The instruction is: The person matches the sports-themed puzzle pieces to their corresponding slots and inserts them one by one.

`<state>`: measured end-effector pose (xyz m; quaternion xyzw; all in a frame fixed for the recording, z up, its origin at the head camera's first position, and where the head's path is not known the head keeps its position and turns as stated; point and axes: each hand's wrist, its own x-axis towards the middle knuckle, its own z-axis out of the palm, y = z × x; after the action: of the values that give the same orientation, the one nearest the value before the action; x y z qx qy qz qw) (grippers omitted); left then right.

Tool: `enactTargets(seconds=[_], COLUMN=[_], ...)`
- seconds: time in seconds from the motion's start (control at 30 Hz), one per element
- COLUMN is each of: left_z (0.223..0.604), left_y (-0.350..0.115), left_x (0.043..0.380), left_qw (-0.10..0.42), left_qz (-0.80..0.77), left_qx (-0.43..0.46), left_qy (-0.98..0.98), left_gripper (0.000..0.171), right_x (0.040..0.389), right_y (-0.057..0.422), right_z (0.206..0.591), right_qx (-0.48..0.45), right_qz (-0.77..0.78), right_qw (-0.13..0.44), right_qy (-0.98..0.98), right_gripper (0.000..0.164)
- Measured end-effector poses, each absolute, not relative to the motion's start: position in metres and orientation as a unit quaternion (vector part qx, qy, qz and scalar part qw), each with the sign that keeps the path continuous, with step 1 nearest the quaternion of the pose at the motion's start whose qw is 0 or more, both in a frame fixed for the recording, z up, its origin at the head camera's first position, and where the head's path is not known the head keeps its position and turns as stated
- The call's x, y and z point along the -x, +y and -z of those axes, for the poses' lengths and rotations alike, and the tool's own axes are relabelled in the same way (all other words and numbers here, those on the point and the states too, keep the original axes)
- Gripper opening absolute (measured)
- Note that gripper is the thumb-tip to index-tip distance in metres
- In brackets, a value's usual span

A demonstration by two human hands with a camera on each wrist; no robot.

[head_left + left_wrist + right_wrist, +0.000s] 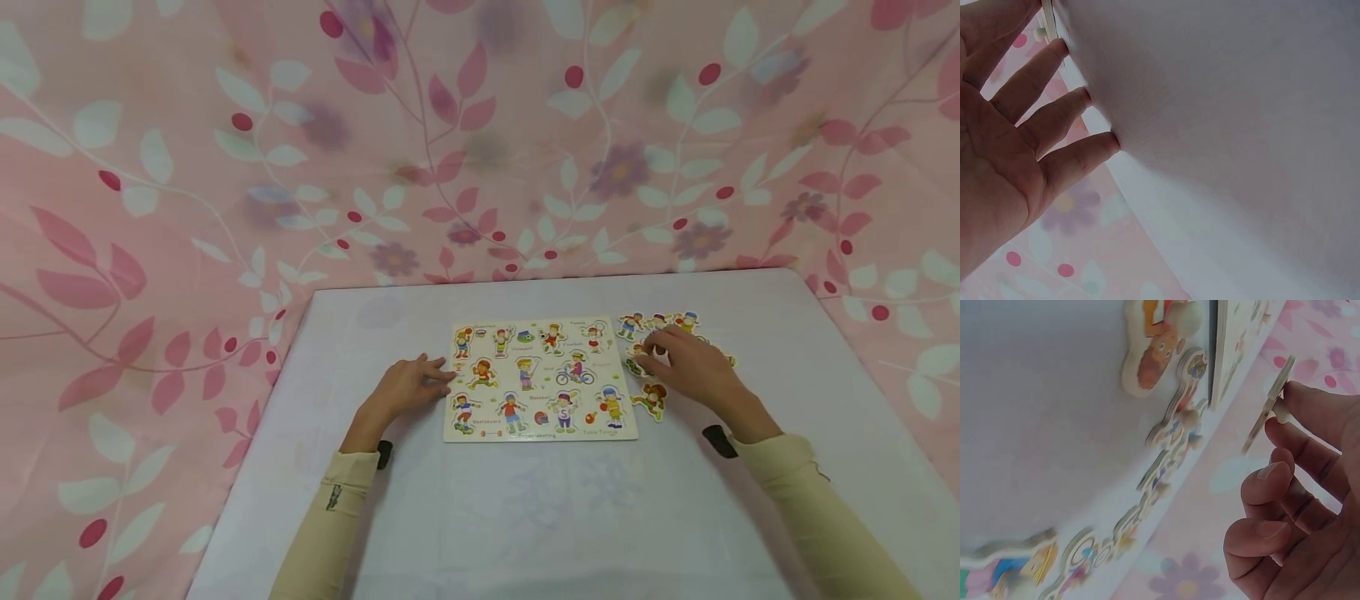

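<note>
A wooden puzzle board [491,396] with printed sports children lies flat on the table. My left hand [405,387] rests by its left edge, fingers spread and fairly straight; in the left wrist view the fingertips touch down on the white cloth. Over the loose pieces right of the board, my right hand [693,367] pinches a wooden puzzle piece [1267,406] by its small knob, between thumb and forefinger. That piece is off the table and seen edge-on, so its picture cannot be made out. Nearest below lies a loose puzzle piece of a brown-haired figure [649,402].
Several more loose knobbed pieces [630,325] lie close together beside the board's right edge. White cloth covers the table [525,517]. Pink floral fabric [480,142] hangs behind and around it.
</note>
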<state>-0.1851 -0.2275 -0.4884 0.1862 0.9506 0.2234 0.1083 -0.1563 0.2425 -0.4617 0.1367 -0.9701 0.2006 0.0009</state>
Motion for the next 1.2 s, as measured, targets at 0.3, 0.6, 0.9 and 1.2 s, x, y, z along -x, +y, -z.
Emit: enactTargets(seconds=[0.3,0.6,0.9,1.2], left_z=[0.489,0.488,0.488,0.488], left_y=[-0.228,-0.228,-0.228,-0.228], left_x=[0.187,0.185,0.185,0.184], left_qw=[0.105,0.106,0.097,0.096], left_qz=[-0.217,-0.226,-0.224,-0.230], left_qx=[-0.191,-0.184,-0.194,-0.192], left_qy=[0.952,0.951,0.950,0.949], left_gripper=[0.034,0.035,0.034,0.035], right_x=[0.179,0.199,0.211,0.223], right_y=[0.221,0.204,0.185,0.179], right_z=[0.463,0.463,0.460,0.471], right_qx=[-0.144,-0.140,-0.137,-0.137], right_qz=[-0.192,-0.186,-0.174,-0.158], right_qw=[0.007,-0.001,-0.012,-0.023], right_qy=[-0.971,-0.972,-0.975,-0.978], right_gripper=[0.021,0.024,0.025,0.023])
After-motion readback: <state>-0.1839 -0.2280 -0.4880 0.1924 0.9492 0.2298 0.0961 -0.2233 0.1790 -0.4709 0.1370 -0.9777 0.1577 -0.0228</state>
